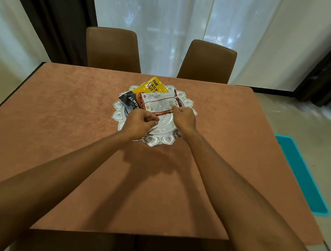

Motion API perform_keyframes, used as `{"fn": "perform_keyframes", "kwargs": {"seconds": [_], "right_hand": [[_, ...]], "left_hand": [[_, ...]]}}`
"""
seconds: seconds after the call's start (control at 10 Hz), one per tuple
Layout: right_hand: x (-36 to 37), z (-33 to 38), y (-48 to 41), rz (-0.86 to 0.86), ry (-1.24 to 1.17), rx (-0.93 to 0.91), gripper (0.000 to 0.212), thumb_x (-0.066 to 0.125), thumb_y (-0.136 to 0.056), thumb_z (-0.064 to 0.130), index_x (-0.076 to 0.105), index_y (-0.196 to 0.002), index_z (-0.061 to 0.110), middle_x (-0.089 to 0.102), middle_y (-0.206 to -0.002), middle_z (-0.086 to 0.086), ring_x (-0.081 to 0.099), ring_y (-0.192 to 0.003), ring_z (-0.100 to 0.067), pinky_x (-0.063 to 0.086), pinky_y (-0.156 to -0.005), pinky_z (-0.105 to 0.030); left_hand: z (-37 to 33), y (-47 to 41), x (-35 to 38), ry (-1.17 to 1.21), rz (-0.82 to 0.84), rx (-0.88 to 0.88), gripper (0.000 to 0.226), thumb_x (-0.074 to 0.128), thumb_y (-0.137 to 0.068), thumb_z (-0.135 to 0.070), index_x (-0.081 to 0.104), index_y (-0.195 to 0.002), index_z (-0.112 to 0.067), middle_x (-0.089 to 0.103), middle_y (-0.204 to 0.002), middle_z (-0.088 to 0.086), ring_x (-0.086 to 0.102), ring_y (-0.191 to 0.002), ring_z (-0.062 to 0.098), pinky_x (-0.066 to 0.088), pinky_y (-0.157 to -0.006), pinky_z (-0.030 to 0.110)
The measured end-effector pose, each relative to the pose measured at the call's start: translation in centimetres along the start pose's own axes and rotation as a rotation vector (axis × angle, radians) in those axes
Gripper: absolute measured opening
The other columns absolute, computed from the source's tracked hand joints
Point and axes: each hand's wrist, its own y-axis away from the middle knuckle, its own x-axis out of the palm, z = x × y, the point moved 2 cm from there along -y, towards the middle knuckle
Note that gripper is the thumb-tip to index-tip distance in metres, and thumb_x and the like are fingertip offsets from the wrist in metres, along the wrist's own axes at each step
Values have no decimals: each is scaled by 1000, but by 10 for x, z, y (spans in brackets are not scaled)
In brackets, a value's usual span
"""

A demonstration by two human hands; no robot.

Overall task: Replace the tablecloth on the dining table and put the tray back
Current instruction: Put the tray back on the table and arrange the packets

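A terracotta tablecloth (66,121) covers the dining table. An ornate silver tray (160,141) with a scalloped rim rests at the table's centre. On it lie a yellow nut packet (153,86), a black almond packet (132,102) and a red-and-white packet (159,103) on top. My left hand (140,122) hovers over the tray's near left part with its fingers curled in, pinched at the near edge of the red-and-white packet. My right hand (185,116) pinches that packet's near right corner.
Two brown chairs (113,49) (207,62) stand at the far side, in front of white curtains. Two more chair backs (80,243) sit at the near edge. A teal mat (301,175) lies on the floor to the right.
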Motion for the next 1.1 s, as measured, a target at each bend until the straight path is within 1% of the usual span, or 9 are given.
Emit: {"fn": "perform_keyframes", "kwargs": {"seconds": [0.1, 0.2, 0.3, 0.4, 0.6, 0.7, 0.8, 0.9, 1.1], "right_hand": [[0, 1, 1, -1, 9, 1, 58, 55, -100, 37, 40, -48, 18, 42, -49, 4, 40, -49, -16, 30, -55, -34], [0, 0, 2, -3, 4, 9, 59, 55, -100, 37, 39, -47, 17, 41, -47, 5, 39, -49, -16, 31, -56, -33], [-1, -1, 4, 2, -1, 11, 59, 55, -99, 37, 38, -47, 17, 40, -46, 6, 39, -48, -16, 31, -56, -32], [-1, 0, 5, 3, -3, 14, 59, 55, -100, 38, 39, -47, 17, 40, -46, 6, 39, -48, -15, 30, -54, -33], [-2, 1, 6, 3, 5, 14, 59, 55, -100, 39, 38, -48, 17, 40, -47, 5, 38, -47, -15, 29, -53, -33], [-3, 2, 7, 3, 5, 20, 58, 55, -100, 39, 38, -49, 17, 41, -48, 5, 38, -47, -15, 29, -52, -32], [-4, 3, 8, 0, 10, 24, 58, 55, -100, 39, 39, -49, 18, 42, -48, 5, 39, -48, -15, 29, -52, -32], [-5, 4, 8, 3, 19, 25, 57, 56, -100, 38, 40, -49, 18, 42, -49, 4, 40, -48, -15, 29, -53, -33], [-5, 5, 7, 20, 19, 35, 57, 56, -100, 38, 41, -49, 19, 44, -51, 4, 42, -50, -16, 31, -55, -33]], "left_hand": [[-3, -4, -5, -117, 23, 79, 17, 73, -90, -20, 78, -105, -13, 77, -97, 1, 67, -78, 1, 52, -75, 22], [-3, -3, 2, -351, 248, 197, 54, 63, -89, -58, 72, -121, -16, 71, -117, -2, 66, -99, 10, 55, -86, 36], [5, 4, 14, -751, 365, 335, 81, 29, -79, -88, 66, -127, -34, 58, -123, -10, 48, -117, 15, 44, -91, 41], [6, 9, 18, -782, 347, 378, 83, 20, -78, -90, 63, -129, -40, 53, -125, -13, 42, -123, 15, 38, -92, 42], [0, 16, 17, -656, 252, 409, 76, 35, -77, -86, 79, -95, -26, 68, -107, -12, 58, -102, 13, 43, -86, 42], [0, 18, 17, -581, 189, 335, 76, 41, -72, -87, 80, -87, -24, 70, -97, -11, 62, -94, 11, 49, -79, 40], [1, 16, 12, -461, 174, 312, 58, 56, -73, -76, 81, -86, -26, 71, -98, -12, 64, -91, 6, 53, -75, 39], [6, 15, 1, -288, 261, 278, 27, 72, -79, -43, 82, -93, -22, 71, -106, -12, 65, -96, 3, 55, -85, 38], [11, 3, -20, -214, 345, 181, 8, 83, -80, -21, 81, -88, -22, 74, -101, -9, 68, -93, 2, 54, -89, 34]]}}
